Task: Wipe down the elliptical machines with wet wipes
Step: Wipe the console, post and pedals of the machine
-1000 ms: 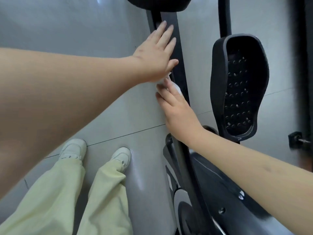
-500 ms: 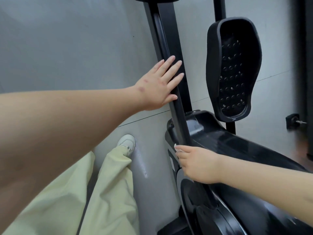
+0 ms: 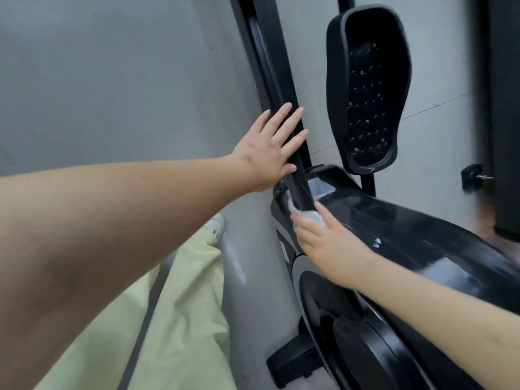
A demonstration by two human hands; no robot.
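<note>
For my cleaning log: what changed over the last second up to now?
The right hand, holding the crumpled white wet wipe, slid down the slanted black metal bar from just under the left hand to the bar's foot at the glossy black plastic housing. The left hand came lower too, staying flat on the bar.

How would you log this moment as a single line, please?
left hand: flat on upright bar | right hand: holds wet wipe against bar base, above housing | phase: wiping
</note>
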